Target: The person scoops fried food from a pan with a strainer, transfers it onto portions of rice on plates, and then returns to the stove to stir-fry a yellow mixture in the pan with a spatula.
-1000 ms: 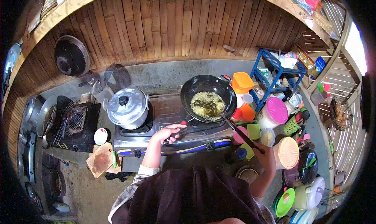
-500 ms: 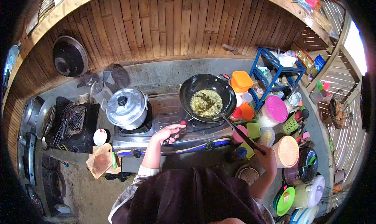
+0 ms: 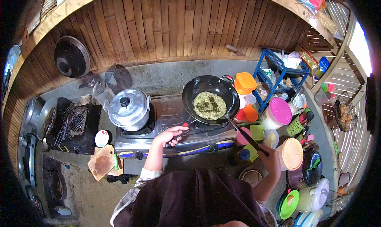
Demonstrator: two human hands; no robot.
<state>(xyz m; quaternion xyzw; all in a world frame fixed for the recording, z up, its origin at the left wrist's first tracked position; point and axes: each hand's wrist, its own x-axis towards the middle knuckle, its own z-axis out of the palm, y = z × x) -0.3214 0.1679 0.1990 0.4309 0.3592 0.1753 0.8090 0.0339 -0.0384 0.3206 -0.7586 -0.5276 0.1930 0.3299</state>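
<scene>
Pale frying food (image 3: 213, 113) has regrouped toward the near side of the round black wok (image 3: 227, 93), at the silver metal stove's (image 3: 170, 110) right end; reads as stirring. Right hand (image 3: 271, 160) clenched on long dark-handled spatula (image 3: 249, 138); left hand (image 3: 168, 137) curled at red-tipped black handle (image 3: 185, 124).

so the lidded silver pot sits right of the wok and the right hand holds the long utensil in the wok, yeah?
Not quite: the head view shows the lidded silver pot to the left of the wok. The right hand does hold the long utensil reaching into the wok.
</scene>
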